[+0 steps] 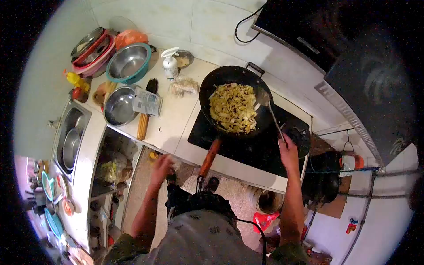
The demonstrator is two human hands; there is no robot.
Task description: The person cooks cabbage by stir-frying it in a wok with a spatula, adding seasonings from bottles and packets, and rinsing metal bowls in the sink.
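Note:
My right hand (288, 152) is closed around the handle of a metal spatula (274, 115). Its blade rests at the right side of a black wok (210, 78), against chopped, yellowish cooked food (233, 108). The wok sits on a black cooktop (265, 152), its wooden handle (209, 158) pointing toward my body. Left of that handle, my left hand (162, 169) hangs just off the counter's front edge with fingers curled. A small whitish thing shows at its fingertips, too blurred to name.
On the counter (176, 128) stand a white spray bottle (170, 66), a plastic bag (184, 86), a teal-rimmed basin (129, 64), a steel bowl (120, 106) and a bundle of sticks (143, 126). A sink (70, 132) lies left. A range hood (327, 84) overhangs the right.

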